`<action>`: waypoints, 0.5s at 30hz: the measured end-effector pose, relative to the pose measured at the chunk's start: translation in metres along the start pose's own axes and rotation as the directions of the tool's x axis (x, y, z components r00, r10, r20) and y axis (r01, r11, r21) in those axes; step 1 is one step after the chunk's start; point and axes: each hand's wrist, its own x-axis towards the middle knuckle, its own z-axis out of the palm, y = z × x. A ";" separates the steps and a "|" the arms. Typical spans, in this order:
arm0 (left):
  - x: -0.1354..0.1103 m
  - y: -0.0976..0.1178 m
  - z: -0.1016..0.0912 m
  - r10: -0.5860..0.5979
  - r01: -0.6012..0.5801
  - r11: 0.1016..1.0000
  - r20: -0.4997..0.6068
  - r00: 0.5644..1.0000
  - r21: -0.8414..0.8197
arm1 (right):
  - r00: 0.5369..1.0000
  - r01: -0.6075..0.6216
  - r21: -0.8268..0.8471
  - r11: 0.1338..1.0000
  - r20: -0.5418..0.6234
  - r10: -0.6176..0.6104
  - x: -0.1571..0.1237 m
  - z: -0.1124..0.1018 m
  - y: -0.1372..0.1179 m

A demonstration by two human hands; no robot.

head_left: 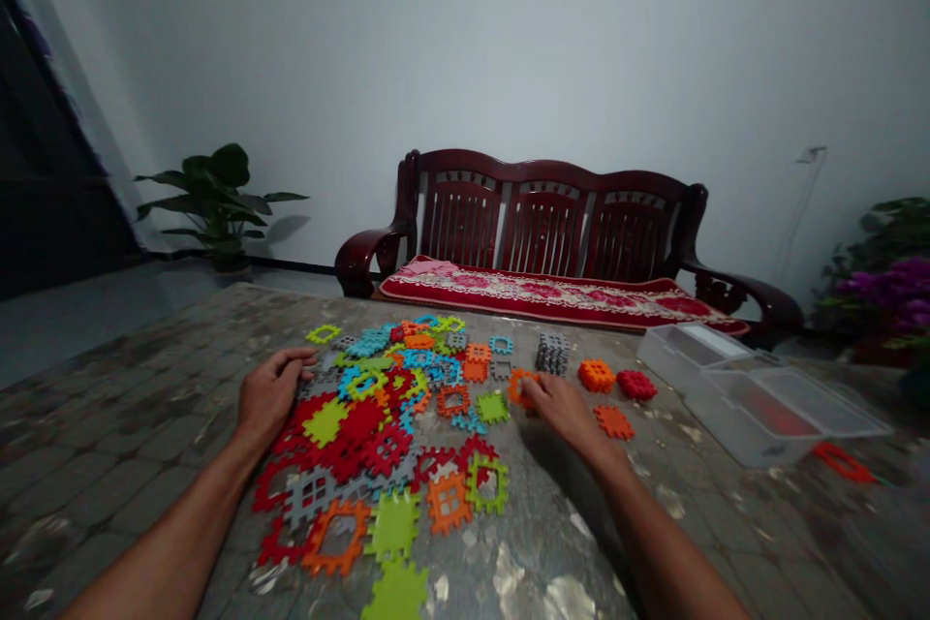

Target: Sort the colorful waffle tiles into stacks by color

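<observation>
A loose spread of flat, notched plastic tiles (378, 436) in red, green, orange, blue and grey covers the table's middle. My left hand (270, 394) rests at the spread's left edge, fingers curled onto the tiles there. My right hand (559, 405) pinches an orange tile (518, 386) at the spread's right side. Beyond it stand a grey stack of tiles (552, 354), an orange stack (597, 375), a red stack (636, 385) and a single orange tile (614, 421) lying flat.
The table (145, 426) has a dark stone-patterned top. A clear plastic box (770, 417) and its lid (679, 349) sit at the right, a red piece (843, 462) beside them. A wooden bench (552, 232), potted plant (218, 203) and purple flowers (897, 295) stand behind.
</observation>
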 end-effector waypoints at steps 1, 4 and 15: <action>0.000 0.001 0.000 -0.004 0.004 1.000 0.001 1.000 -0.004 | 0.999 -0.029 0.025 0.999 0.028 0.028 0.001 -0.001 0.011; -0.002 0.003 0.000 -0.012 0.013 1.000 0.011 1.000 -0.014 | 0.996 -0.089 0.023 0.996 0.023 0.088 0.000 -0.001 0.034; -0.001 0.003 -0.001 -0.013 0.013 0.999 0.016 1.000 -0.034 | 0.986 -0.100 -0.259 0.961 -0.157 0.060 -0.025 0.007 0.017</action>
